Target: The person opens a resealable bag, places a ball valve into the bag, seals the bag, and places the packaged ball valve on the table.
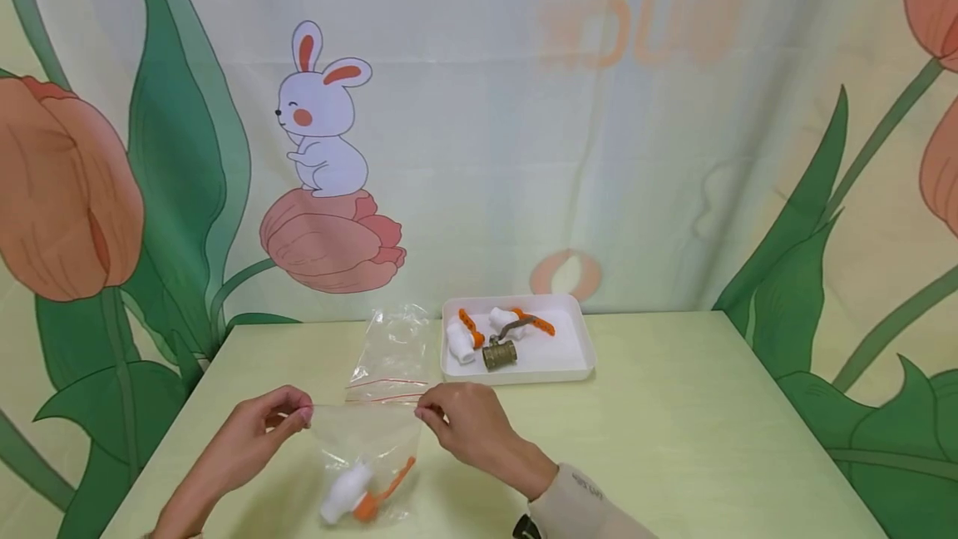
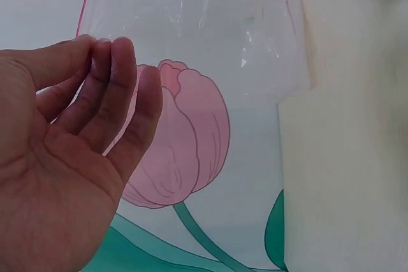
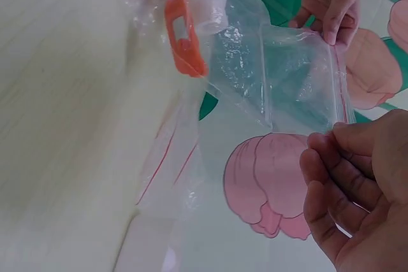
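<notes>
Between both hands hangs a clear zip bag (image 1: 367,432), its mouth edge stretched level above the table. Inside, at the bottom, lies a white plastic ball valve (image 1: 347,491) with an orange lever handle (image 3: 183,42). My left hand (image 1: 250,441) pinches one top corner of the bag between thumb and fingers. The opposite corner is pinched by my right hand (image 1: 473,424), whose other fingers curl loosely in the right wrist view. The bag's red zip line (image 3: 340,84) runs from hand to hand there. The mouth edges look close together; whether the zip is sealed I cannot tell.
A white tray (image 1: 572,356) stands at the table's back edge, holding two white valves (image 1: 460,343) with orange handles and a brass valve (image 1: 500,354). Left of it lie flat clear zip bags (image 1: 392,348) with red lines. A printed curtain (image 1: 464,148) hangs behind the pale table (image 1: 674,439).
</notes>
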`<control>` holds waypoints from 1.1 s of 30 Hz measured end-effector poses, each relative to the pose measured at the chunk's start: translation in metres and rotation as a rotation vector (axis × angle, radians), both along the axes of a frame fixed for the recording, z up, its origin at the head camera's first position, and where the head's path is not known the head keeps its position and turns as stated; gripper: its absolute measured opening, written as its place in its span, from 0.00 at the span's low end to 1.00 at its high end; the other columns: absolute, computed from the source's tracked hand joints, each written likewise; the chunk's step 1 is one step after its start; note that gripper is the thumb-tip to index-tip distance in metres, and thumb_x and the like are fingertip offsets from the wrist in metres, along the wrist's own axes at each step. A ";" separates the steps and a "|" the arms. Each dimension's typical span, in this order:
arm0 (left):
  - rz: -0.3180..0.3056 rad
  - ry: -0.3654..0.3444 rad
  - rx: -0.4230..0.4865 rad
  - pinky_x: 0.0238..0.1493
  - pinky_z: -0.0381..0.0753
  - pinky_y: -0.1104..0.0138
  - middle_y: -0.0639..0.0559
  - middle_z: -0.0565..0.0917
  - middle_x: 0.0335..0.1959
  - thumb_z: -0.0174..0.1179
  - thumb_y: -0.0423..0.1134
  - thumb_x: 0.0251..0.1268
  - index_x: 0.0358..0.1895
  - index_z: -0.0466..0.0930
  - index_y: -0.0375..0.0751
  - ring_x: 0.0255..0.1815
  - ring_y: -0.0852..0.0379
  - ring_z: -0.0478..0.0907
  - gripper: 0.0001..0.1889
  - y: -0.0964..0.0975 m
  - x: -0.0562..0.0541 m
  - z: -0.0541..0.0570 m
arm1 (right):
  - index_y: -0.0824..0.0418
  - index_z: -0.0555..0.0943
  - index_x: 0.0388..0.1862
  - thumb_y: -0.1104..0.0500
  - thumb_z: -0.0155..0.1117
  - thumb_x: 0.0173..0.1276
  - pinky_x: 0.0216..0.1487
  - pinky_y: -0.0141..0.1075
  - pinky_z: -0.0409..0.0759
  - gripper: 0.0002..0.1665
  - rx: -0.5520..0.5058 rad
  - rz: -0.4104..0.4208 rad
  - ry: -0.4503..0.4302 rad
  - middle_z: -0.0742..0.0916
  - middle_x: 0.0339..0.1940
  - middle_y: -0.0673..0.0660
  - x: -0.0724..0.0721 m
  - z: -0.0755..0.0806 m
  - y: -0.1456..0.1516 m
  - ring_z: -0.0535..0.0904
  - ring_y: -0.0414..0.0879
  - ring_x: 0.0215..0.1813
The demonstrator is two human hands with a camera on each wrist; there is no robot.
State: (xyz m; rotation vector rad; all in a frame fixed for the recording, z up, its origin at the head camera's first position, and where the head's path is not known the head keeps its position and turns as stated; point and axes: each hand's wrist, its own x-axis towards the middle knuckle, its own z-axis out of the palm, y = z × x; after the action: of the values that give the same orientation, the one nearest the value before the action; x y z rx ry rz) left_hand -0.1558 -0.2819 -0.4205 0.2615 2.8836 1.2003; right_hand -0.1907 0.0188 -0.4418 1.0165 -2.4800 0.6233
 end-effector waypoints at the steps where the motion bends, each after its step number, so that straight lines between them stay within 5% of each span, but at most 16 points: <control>1: 0.003 0.010 -0.003 0.42 0.80 0.76 0.52 0.82 0.35 0.59 0.35 0.69 0.43 0.79 0.40 0.39 0.57 0.79 0.04 0.001 -0.002 -0.001 | 0.48 0.88 0.34 0.51 0.66 0.68 0.29 0.21 0.67 0.06 0.007 -0.007 -0.001 0.87 0.26 0.39 -0.003 -0.002 0.000 0.77 0.30 0.26; 8: -0.010 0.089 -0.030 0.39 0.80 0.73 0.53 0.83 0.34 0.59 0.34 0.69 0.42 0.80 0.41 0.35 0.62 0.79 0.03 0.004 -0.017 -0.013 | 0.49 0.88 0.34 0.52 0.66 0.68 0.30 0.23 0.71 0.06 0.044 -0.053 -0.032 0.87 0.27 0.39 -0.021 -0.015 0.000 0.77 0.29 0.28; 22: 0.008 0.165 -0.042 0.37 0.81 0.75 0.51 0.82 0.31 0.58 0.30 0.68 0.40 0.80 0.37 0.35 0.54 0.81 0.02 0.002 -0.047 -0.031 | 0.49 0.87 0.37 0.52 0.64 0.69 0.29 0.24 0.72 0.06 0.063 -0.089 -0.121 0.88 0.29 0.41 -0.043 -0.031 -0.007 0.78 0.30 0.29; 29: 0.011 0.164 -0.028 0.35 0.81 0.74 0.49 0.83 0.31 0.57 0.30 0.69 0.42 0.79 0.35 0.35 0.51 0.81 0.04 -0.002 -0.058 -0.041 | 0.50 0.82 0.53 0.53 0.65 0.68 0.30 0.24 0.73 0.14 0.043 -0.107 -0.131 0.87 0.42 0.45 -0.046 -0.038 -0.005 0.81 0.33 0.34; 33: 0.014 0.173 -0.044 0.40 0.85 0.65 0.42 0.86 0.40 0.57 0.33 0.70 0.55 0.77 0.31 0.41 0.44 0.84 0.14 -0.006 -0.061 -0.049 | 0.49 0.78 0.59 0.52 0.64 0.69 0.30 0.24 0.73 0.19 0.038 -0.108 -0.107 0.85 0.48 0.46 -0.044 -0.037 -0.003 0.83 0.35 0.37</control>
State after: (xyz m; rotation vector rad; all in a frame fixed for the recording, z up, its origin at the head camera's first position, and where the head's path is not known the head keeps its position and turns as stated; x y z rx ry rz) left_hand -0.2164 -0.2875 -0.4696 0.3615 3.0591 1.1696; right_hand -0.2349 0.0161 -0.4791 0.8775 -2.6291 0.6134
